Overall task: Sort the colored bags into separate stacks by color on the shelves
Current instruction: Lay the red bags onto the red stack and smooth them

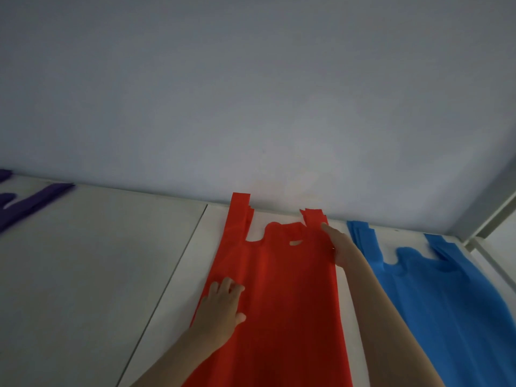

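A stack of red bags (282, 297) lies flat on the white shelf top (178, 275), handles pointing toward the wall. My left hand (220, 308) rests on the stack's left edge, fingers spread and slightly curled. My right hand (339, 247) lies flat along the right edge near the right handle, fingers stretched out. To the right lies a stack of blue bags (435, 297), also flat, handles toward the wall. At the far left a purple bag (30, 202) shows only in part.
A pale wall (251, 107) rises directly behind the shelf. A seam (167, 280) divides the shelf top left of the red bags, with bare surface between it and the purple bag. A metal frame post (485, 227) stands at the right.
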Motion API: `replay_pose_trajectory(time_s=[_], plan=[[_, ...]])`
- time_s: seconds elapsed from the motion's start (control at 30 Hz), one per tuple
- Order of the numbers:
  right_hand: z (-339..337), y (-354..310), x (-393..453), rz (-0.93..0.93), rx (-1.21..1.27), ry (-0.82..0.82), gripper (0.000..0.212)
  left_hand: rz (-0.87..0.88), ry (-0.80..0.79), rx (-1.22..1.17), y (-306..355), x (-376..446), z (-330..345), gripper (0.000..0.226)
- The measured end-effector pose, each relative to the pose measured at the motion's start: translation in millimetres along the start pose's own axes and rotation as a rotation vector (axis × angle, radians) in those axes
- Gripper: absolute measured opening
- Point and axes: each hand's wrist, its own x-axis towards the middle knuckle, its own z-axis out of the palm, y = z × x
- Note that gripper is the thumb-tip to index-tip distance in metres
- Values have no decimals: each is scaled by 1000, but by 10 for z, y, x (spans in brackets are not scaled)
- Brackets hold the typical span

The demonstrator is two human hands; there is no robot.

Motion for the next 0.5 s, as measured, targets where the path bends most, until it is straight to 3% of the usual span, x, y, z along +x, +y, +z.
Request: replay_pose_trajectory(time_s=[0.13,0.2,0.27,0.4,0.5], plan=[[-39,-66,-49,-20,181,-143,34,2,0,-21,-8,0,7,57],[-38,-109,-71,-121,255,-156,26,3,-5,-29,-8,-5,8,57],[-43,-137,-63,-219,299,-92,36,7,-9,-22,-8,-5,3,57],[-29,-35,22,-106,-93,3,50,5,-5,-18,-14,-9,5,57],[-40,54,26,-52,-251,122,27,-1,-14,-14,-12,-16,-3,57]])
